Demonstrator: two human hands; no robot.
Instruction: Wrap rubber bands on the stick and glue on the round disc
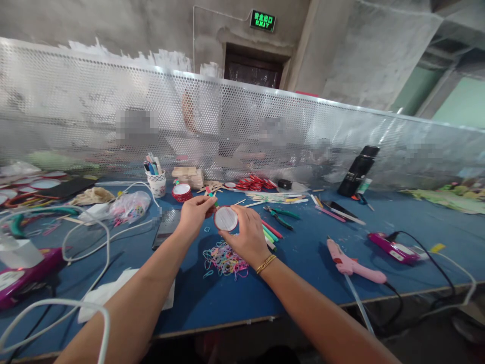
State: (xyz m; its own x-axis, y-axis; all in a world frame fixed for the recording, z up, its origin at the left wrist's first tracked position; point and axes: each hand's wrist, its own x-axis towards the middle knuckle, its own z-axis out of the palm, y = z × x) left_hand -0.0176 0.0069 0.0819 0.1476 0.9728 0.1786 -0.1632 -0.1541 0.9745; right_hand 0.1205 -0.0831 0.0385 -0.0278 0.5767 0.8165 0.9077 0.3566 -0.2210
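My right hand (248, 237) grips a round, pale disc with a red rim (226, 219), thumb below and fingers along its right side. At the disc's upper left edge, the fingers of my left hand (195, 215) are pinched together on a small green piece (215, 201); its exact kind is too small to make out. Directly below both hands lies a loose pile of small coloured loops (225, 259). A stack of similar red-rimmed discs (182, 192) stands beyond my left hand. Coloured pens (270, 231) lie right of my right hand, partly hidden by it.
Green-handled pliers (280, 215), a pink glue gun (352, 265) and a black flask (358, 172) are on the right. A phone (165, 227), a cup of pens (156, 183) and white cables (108, 242) occupy the left. A perforated metal screen (242, 121) borders the back.
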